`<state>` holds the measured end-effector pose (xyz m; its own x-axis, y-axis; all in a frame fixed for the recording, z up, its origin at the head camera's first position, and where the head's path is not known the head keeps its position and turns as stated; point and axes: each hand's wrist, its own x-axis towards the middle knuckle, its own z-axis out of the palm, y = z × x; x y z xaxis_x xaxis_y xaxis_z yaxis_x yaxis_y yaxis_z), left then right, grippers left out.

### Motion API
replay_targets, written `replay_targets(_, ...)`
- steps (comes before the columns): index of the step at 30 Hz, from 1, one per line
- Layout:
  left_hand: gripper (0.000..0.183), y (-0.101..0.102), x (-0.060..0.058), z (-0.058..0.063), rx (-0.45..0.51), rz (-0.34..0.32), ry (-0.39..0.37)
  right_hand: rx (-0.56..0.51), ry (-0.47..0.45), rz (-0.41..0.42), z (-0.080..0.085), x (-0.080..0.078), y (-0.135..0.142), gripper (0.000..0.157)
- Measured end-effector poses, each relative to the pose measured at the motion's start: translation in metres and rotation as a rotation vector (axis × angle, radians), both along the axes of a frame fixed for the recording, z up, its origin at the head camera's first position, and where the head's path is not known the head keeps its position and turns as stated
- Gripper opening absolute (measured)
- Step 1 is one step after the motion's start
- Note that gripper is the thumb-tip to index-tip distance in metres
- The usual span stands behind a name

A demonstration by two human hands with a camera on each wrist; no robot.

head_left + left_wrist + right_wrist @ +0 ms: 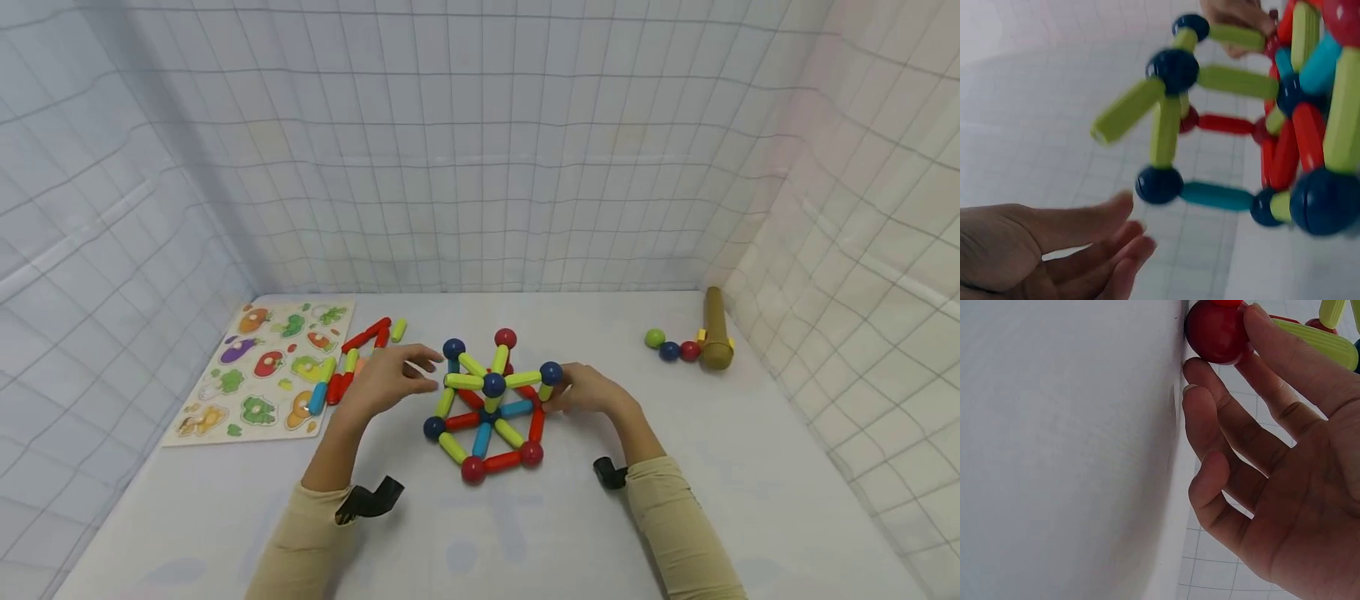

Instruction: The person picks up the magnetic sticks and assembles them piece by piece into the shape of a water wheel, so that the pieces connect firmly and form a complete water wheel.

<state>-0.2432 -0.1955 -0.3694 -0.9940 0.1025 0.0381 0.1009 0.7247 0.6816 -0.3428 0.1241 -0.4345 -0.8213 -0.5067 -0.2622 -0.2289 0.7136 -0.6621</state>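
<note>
A structure of magnetic rods and balls [493, 384] stands on the white table, with a ring of rods below and dark blue balls raised on green rods. On its left side my left hand [393, 379] hovers with fingers apart and nothing between them. In the left wrist view its thumb tip is right by a raised dark blue ball [1159, 185]. A green rod [1119, 112] sticks out from the top with a free end. My right hand [592, 389] pinches a red ball [1217, 331] low on the right side, between thumb and index finger.
A vegetable picture board [281, 364] lies on the left. Beside it are several loose rods, among them a red rod [367, 335] and a green rod [400, 330]. At the right lie a green ball [655, 338], a blue ball [670, 351] and a brownish-gold stick [716, 329].
</note>
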Motion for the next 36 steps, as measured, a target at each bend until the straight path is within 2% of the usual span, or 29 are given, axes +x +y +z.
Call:
replay_targets(4, 0.022, -0.034, -0.017, -0.020, -0.165, 0.239, 0.084, 0.001, -0.006, -0.008, -0.001, 0.000, 0.000, 0.035)
replay_targets(6, 0.022, -0.045, -0.026, -0.035, -0.238, 0.319, 0.090, 0.000, -0.020, -0.004, -0.001, 0.000, 0.000, 0.035)
replay_targets(7, 0.023, -0.048, -0.032, -0.041, -0.280, 0.334, 0.089, 0.003, -0.024, -0.006, -0.001, 0.001, 0.000, 0.034)
replay_targets(10, 0.025, -0.051, -0.048, -0.053, -0.405, 0.340, 0.074, 0.005, -0.026, -0.001, 0.000, 0.002, 0.002, 0.032)
replay_targets(14, 0.026, -0.051, -0.064, -0.059, -0.543, 0.346, 0.013, 0.001, -0.020, -0.008, 0.000, 0.001, 0.003, 0.032)
replay_targets(18, 0.023, -0.052, -0.071, -0.061, -0.666, 0.319, -0.059, -0.003, -0.016, -0.001, -0.003, -0.001, 0.001, 0.034)
replay_targets(21, 0.022, -0.051, -0.071, -0.060, -0.710, 0.281, -0.079, -0.005, -0.015, 0.000, -0.003, -0.002, 0.001, 0.035)
replay_targets(26, 0.023, -0.050, -0.064, -0.053, -0.687, 0.263, -0.040, 0.003, -0.005, 0.001, -0.002, -0.003, 0.000, 0.032)
replay_targets(29, 0.021, -0.047, -0.054, -0.044, -0.603, 0.257, -0.014, 0.004, -0.011, -0.005, -0.001, -0.002, 0.000, 0.030)
replay_targets(32, 0.023, -0.039, -0.038, -0.033, -0.428, 0.210, -0.030, 0.000, -0.021, -0.015, -0.001, -0.001, -0.001, 0.030)
replay_targets(36, 0.028, -0.023, -0.009, -0.020, -0.198, 0.096, -0.091, -0.002, -0.027, -0.015, -0.001, 0.001, -0.002, 0.030)
